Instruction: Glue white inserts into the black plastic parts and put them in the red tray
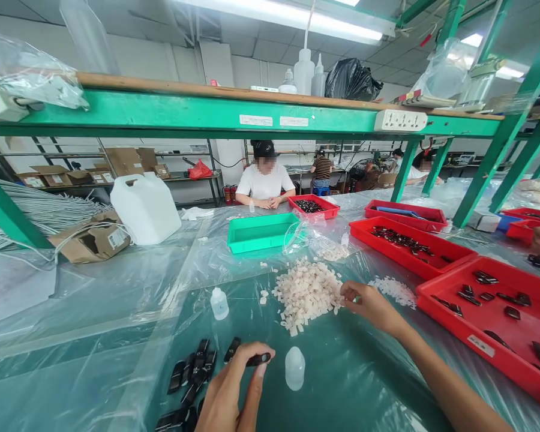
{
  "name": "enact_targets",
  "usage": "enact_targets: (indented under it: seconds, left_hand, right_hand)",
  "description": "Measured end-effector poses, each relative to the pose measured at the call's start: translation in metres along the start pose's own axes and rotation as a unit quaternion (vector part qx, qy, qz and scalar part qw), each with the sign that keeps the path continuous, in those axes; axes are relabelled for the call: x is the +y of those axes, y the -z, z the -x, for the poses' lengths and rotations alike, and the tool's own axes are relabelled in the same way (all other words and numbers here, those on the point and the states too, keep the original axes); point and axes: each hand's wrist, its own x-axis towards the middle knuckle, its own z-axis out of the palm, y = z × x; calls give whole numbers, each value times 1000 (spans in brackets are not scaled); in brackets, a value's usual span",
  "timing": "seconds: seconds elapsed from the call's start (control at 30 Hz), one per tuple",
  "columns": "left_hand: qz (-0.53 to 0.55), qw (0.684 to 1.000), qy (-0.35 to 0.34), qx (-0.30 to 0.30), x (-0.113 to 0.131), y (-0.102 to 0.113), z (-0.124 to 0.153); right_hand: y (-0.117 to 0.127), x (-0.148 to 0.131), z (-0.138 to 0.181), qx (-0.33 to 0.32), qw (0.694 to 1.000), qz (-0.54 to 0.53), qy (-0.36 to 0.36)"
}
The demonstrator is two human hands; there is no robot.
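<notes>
My left hand (pixel 234 384) pinches a small glossy black plastic part (pixel 258 359) between thumb and fingers, its end facing right. Beside and beneath that hand lie several similar black parts (pixel 193 372) in a loose heap. At the right edge of a pile of small whitish pieces (pixel 306 293), my right hand (pixel 364 303) has its fingers curled together; whatever is between them is hidden. A small translucent bottle (pixel 294 368) stands just right of my left hand, and another small bottle (pixel 219 303) is farther back on the left.
Red trays (pixel 486 324) holding black parts line the right side. Behind the pile is a green tray (pixel 261 234). A white jug (pixel 144 207) stands back left by a cardboard box (pixel 92 237). A green-framed shelf (pixel 198 114) spans overhead. Across the table sits a person (pixel 264 180).
</notes>
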Motion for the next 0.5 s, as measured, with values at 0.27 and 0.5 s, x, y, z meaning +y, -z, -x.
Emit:
enact_targets:
  seconds: [0.27,0.5]
  left_hand:
    - [15,1000,-8,16,5,-1,4]
    - [27,999,-16,44,25,12,8]
  right_hand:
    - [-24,-83,7,-55,949,-294,102]
    - [-60,-152,4,-91,923,-337,163]
